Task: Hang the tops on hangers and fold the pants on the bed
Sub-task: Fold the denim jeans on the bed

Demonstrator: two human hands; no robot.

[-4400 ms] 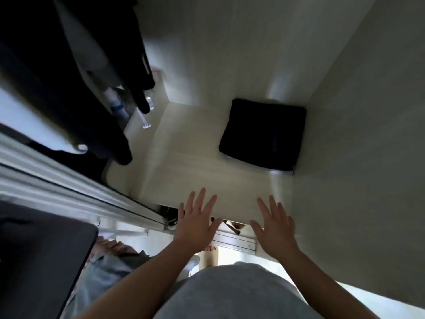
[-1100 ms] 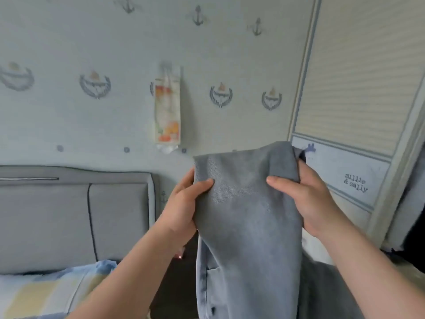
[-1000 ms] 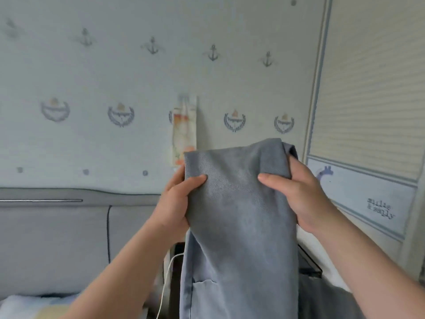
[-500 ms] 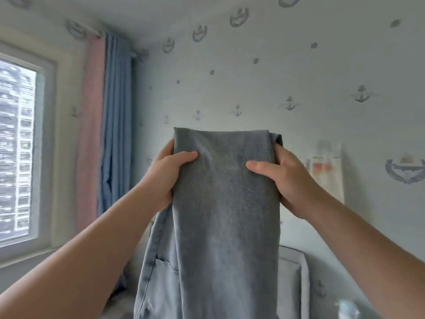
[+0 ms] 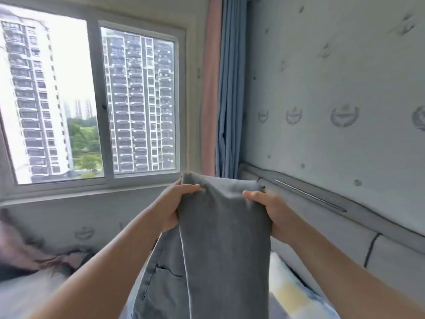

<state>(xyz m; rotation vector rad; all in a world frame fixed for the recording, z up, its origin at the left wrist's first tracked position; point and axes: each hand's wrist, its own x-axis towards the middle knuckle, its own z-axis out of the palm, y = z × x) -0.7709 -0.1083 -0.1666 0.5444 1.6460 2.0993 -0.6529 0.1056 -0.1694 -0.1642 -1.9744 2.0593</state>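
Observation:
A pair of grey pants (image 5: 220, 245) hangs in front of me, folded over lengthwise, with a back pocket showing at the lower left. My left hand (image 5: 172, 208) grips the top left corner of the fabric, thumb on the front. My right hand (image 5: 269, 210) grips the top right corner the same way. Both arms are stretched out at chest height. The lower part of the pants runs out of the frame at the bottom.
The bed (image 5: 27, 293) lies below, with a dark pinkish garment (image 5: 30, 256) on its left side and a striped pillow (image 5: 294, 293) at the right. A grey padded headboard (image 5: 345, 229) runs along the right wall. A window (image 5: 92, 100) and curtains (image 5: 225, 88) are ahead.
My view has swung left from the wardrobe and headboard wall to the window. Both hands kept their hold on the pants and have come down lower in view.

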